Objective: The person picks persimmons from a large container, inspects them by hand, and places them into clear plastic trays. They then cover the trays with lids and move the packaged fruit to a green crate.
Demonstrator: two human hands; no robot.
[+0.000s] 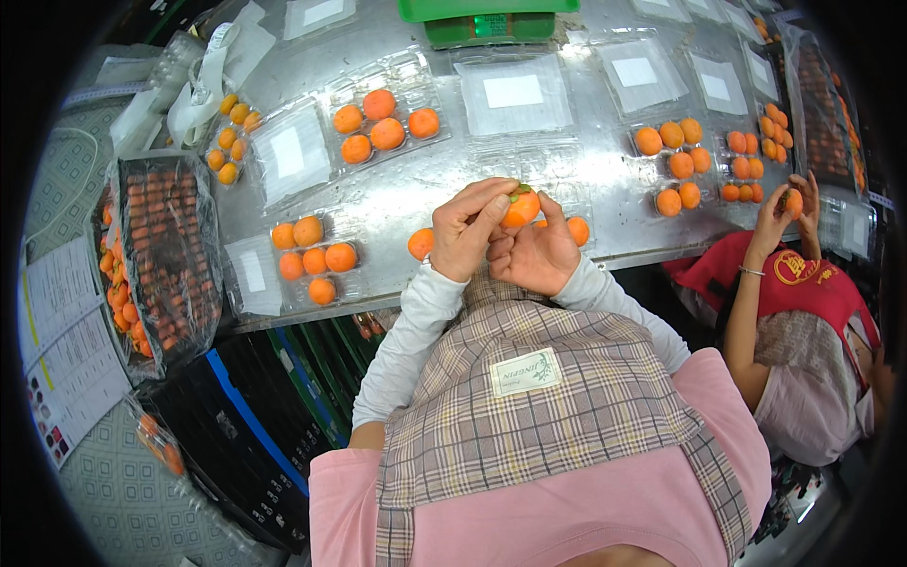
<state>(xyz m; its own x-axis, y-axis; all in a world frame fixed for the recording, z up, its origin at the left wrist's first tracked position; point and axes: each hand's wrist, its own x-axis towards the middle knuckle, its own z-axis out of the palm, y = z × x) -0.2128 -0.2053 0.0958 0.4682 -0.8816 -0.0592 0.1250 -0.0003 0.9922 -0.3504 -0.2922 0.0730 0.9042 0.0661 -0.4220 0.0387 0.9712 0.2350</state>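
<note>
An orange persimmon (523, 208) with a green calyx is held up over the near edge of the metal table. My left hand (462, 230) grips it from the left with thumb and fingers. Against its right side rests a digit of my right hand (540, 254), whose other fingers curl below the fruit. Behind my hands lies a clear plastic clamshell tray (528, 161), partly hidden by them. Loose-looking persimmons show on either side: one (421, 243) beside my left wrist, another (578, 230) beyond my right hand.
Clear trays of persimmons (314, 260) stand left and right, among trays with white liners (515, 96). A green scale (489, 27) stands at the back. A bagged crate (170, 248) sits left, stacked black crates (234, 418) below. At right, a co-worker's hands (779, 212) hold a persimmon.
</note>
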